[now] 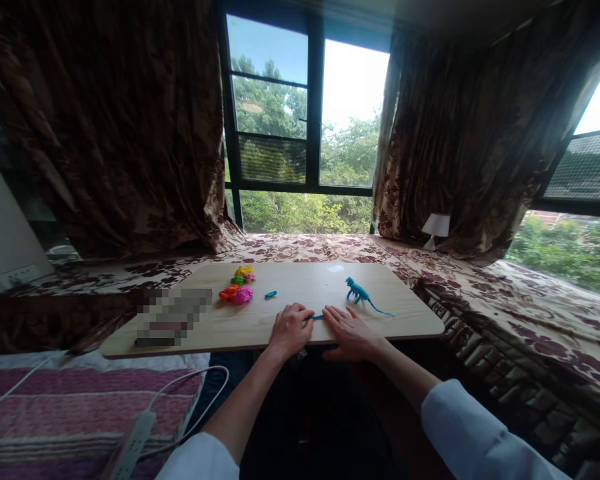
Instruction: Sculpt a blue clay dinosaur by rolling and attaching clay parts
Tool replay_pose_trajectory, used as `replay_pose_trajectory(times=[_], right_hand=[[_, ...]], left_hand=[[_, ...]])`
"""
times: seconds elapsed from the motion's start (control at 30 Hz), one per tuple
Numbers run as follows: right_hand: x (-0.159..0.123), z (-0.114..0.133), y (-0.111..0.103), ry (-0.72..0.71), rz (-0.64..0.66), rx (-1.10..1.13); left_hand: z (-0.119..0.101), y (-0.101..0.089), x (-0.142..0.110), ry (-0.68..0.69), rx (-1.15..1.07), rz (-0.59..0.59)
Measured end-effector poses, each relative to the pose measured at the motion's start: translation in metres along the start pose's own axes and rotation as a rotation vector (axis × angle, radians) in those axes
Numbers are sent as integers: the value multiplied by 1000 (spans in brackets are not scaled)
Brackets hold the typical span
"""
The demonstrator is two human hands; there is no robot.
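Observation:
A thin blue roll of modelling clay [317,317] lies on the pale wooden table [305,287] between my hands. My left hand [291,328] has its fingers curled and closed on the roll's left end. Stretched out flat, the fingers of my right hand [349,332] rest over its right end, which they hide. Beyond my right hand stands a blue clay dinosaur figure [359,292], its long tail trailing to the right. A short blue clay piece [271,295] lies by itself ahead of my left hand.
Lumps of yellow [243,271], green [237,281], orange [228,293] and pink clay [243,295] sit left of centre. A blurred-out flat object [173,317] occupies the table's left side. A power strip [133,447] with a white cable lies lower left. A small lamp [435,227] stands by the curtain.

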State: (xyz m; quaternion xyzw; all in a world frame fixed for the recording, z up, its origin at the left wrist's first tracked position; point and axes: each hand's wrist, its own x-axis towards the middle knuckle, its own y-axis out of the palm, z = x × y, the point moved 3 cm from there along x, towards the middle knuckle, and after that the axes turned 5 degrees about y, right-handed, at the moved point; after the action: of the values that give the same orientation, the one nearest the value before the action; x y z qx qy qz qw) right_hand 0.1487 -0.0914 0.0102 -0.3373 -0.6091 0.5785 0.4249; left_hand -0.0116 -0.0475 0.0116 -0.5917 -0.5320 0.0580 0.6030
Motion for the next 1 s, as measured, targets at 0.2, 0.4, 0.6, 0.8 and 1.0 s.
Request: replay_pose_trajectory(times=[0.2,0.4,0.6,0.8,1.0], right_hand=[[-24,8,3,-60,-14,-20],[-9,2,0,-21,-13,-31],[-2,3,0,-6,-24,-33],[-22,8,2,-23,-8,-26],[8,-3,1,35,-7,-24]], left_hand=[[1,-1,-2,-4,-13,-6],[1,0,0,-11,-20,-5],[1,-1,-1,0,-12,-18],[2,2,-1,-4,-18,-14],[0,-1,-1,-4,0,-26]])
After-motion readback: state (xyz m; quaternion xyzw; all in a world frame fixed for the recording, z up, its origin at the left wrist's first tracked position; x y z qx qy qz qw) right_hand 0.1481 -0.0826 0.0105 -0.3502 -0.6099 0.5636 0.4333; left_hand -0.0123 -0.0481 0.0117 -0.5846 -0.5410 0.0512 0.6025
